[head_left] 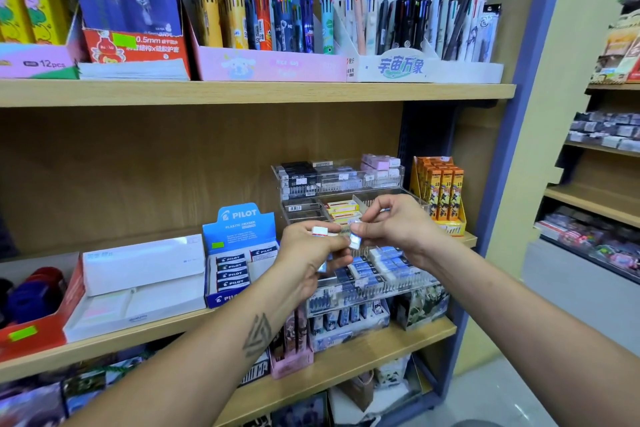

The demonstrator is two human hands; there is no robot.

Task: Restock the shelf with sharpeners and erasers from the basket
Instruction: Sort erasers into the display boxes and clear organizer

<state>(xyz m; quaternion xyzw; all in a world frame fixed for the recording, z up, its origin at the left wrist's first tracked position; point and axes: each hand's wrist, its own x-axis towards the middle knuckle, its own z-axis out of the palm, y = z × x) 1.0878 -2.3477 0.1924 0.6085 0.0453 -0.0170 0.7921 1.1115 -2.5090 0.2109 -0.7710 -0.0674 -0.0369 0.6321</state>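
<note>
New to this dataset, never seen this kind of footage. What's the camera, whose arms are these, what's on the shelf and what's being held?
There is no robot here. One wide-angle camera sits on a person's head and looks forward and down, so the two bare forearms coming in from the bottom are the wearer's own. This single view is all there is.

They stand at a stationery shelf. In front of the hands is a clear tiered rack of small wrapped erasers; to its left a blue Pilot eraser box. The shelf above carries novelty pens.

The left hand grips a small white eraser, with perhaps more in the palm. The right hand pinches a small bluish wrapped eraser. The hands meet just above the rack.

No basket is in view.
</note>
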